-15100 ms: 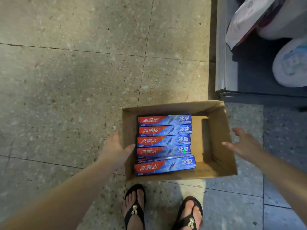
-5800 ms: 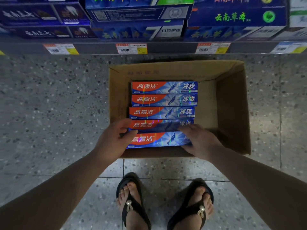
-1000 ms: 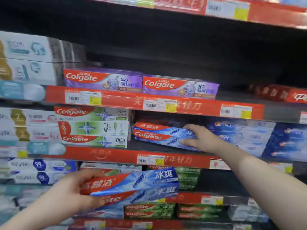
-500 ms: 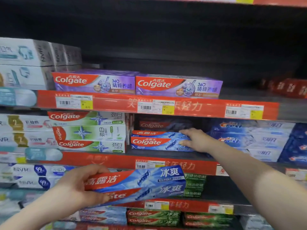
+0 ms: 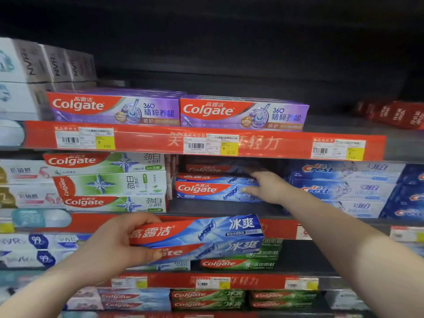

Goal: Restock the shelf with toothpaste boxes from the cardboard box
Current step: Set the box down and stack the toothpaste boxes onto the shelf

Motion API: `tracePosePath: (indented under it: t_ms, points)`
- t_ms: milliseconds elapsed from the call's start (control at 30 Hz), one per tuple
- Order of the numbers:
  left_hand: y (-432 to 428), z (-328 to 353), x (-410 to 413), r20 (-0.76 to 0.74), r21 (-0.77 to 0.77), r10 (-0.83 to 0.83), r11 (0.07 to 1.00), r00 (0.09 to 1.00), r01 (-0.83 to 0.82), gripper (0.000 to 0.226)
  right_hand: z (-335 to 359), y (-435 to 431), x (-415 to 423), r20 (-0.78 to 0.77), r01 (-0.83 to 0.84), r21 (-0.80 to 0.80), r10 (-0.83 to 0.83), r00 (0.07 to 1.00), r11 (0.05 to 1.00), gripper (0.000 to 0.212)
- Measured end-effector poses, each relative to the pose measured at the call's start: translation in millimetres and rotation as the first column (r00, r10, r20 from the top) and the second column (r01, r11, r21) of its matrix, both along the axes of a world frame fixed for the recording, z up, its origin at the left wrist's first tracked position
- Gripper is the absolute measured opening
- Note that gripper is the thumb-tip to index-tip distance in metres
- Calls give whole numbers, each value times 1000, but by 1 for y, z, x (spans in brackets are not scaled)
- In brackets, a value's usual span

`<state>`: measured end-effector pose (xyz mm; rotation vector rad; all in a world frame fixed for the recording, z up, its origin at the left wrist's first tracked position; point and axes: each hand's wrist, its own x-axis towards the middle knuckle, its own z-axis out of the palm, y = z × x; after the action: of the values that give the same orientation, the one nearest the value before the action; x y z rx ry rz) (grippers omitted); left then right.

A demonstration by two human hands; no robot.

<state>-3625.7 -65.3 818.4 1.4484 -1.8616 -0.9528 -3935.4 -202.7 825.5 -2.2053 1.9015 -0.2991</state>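
My left hand (image 5: 114,246) is shut on two stacked blue-and-red toothpaste boxes (image 5: 206,232), held level in front of the lower shelf edge. My right hand (image 5: 266,187) reaches into the middle shelf and grips the right end of a blue Colgate toothpaste box (image 5: 206,190), thumb under and fingers on top. That box lies on the dark shelf board (image 5: 218,207), with another blue box flat on top of it and a third one in shadow behind. The cardboard box is out of view.
Green-and-white Colgate boxes (image 5: 110,184) are stacked just left of the slot, blue Crest boxes (image 5: 344,187) just right. Purple Colgate boxes (image 5: 174,111) sit on the shelf above, over a red price strip (image 5: 142,141). Green boxes (image 5: 238,262) fill the lower shelf.
The blue box under my right hand went from tilted to lying square in its shelf slot. My left hand has lifted its two boxes a little.
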Motion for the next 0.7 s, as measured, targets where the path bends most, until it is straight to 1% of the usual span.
tracePosePath:
  t_ms: [67, 133, 200, 267, 333, 367, 433, 467, 500, 533, 600, 700]
  points:
    - [-4, 1, -3, -8, 13, -16, 1000, 1000, 16, 41, 12, 11, 0, 119, 4, -84, 6, 993, 996, 52]
    - [-12, 0, -7, -11, 5, -33, 999, 999, 33, 34, 25, 29, -4, 240, 12, -208, 39, 970, 978, 40]
    - [-22, 1, -16, 3, -27, -39, 999, 999, 40, 32, 35, 52, -12, 293, 15, -331, 88, 952, 944, 32]
    - [-34, 6, -28, 23, -51, -34, 998, 999, 35, 35, 40, 77, -23, 302, 12, -398, 118, 946, 917, 26]
    - [-48, 13, -41, 58, -101, -38, 994, 998, 44, 41, 38, 96, -36, 316, 17, -390, 117, 942, 921, 21]
    - [-56, 15, -47, 105, -144, -38, 988, 994, 53, 49, 36, 103, -43, 329, 29, -371, 103, 939, 928, 19]
    - [-69, 21, -61, 230, -226, -33, 970, 973, 86, 73, 31, 114, -54, 355, 63, -342, 67, 932, 937, 15]
    - [-75, 24, -68, 295, -242, -20, 966, 955, 95, 81, 28, 119, -59, 360, 80, -330, 47, 932, 941, 15]
    - [-79, 27, -74, 346, -245, 1, 965, 938, 90, 82, 24, 125, -64, 359, 93, -314, 27, 933, 945, 15]
    - [-82, 29, -80, 378, -245, 22, 966, 926, 77, 79, 20, 130, -69, 351, 101, -297, 10, 936, 949, 15]
    - [-90, 28, -86, 402, -222, 41, 974, 915, 54, 72, 12, 142, -77, 347, 116, -271, -15, 938, 955, 17]
    - [-100, 20, -84, 413, -163, 15, 985, 910, 58, 72, 3, 154, -86, 358, 147, -241, -53, 932, 959, 27]
